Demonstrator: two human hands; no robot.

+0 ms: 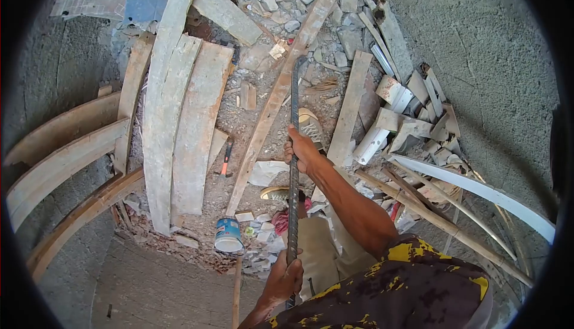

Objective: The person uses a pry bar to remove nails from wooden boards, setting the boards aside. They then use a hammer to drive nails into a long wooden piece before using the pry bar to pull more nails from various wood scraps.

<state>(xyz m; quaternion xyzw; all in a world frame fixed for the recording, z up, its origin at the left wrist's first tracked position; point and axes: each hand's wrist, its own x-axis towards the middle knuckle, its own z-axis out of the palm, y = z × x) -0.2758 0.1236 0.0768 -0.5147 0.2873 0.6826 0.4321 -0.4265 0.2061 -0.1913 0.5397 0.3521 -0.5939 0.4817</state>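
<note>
A long ribbed steel bar (293, 203) runs nearly upright through the middle of the head view, its top end bent over to the right. Around its middle my right hand (304, 150) is closed, fingers wrapped on the metal. Lower down, near my body, my left hand (283, 279) grips the same bar. Beyond the bar lies a long narrow plank (269, 114) on the rubble. My shoes show on either side of the bar, one shoe (310, 124) ahead of my right hand and the other shoe (274, 193) to the left.
A hammer (225, 160) and a blue bucket (228, 234) are on the ground at left. Wide boards (200, 126) and curved wooden pieces (66, 144) lie farther left. On the right are broken pipe pieces (372, 144), poles (442, 224) and a curved white strip (478, 190) beside a concrete wall (478, 48).
</note>
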